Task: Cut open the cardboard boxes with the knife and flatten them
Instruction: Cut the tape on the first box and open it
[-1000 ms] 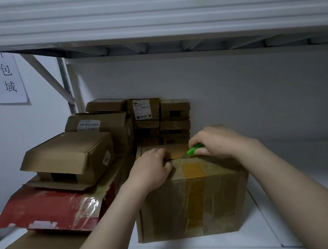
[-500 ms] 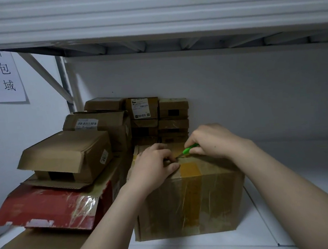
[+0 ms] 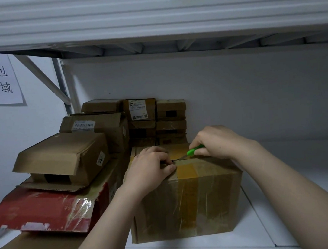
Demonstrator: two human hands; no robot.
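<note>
Cardboard box point(image 3: 186, 199) at six o'clock on shelf point(image 3: 264, 214), top tape mid-cut: right hand point(image 3: 217, 143) clenched on green knife point(image 3: 194, 151), left hand point(image 3: 149, 168) pressing lid, fingers curled at blade's nine o'clock; next, likely drawing blade along seam, clear of those fingers.

Brown taped cardboard box point(image 3: 186, 199) on white metal shelf point(image 3: 262, 232). Left hand point(image 3: 150, 171) pressed flat on the box's top front edge, fingers curled over the tape seam. Right hand point(image 3: 217, 142) just right of it, fist closed round green-handled utility knife point(image 3: 192, 152), blade tip at the seam beside left fingertips. Left of the left hand: torn red carton point(image 3: 48, 210) with open brown box point(image 3: 63, 157) on top. Beyond both hands: stacked small brown parcels point(image 3: 139, 116).
</note>
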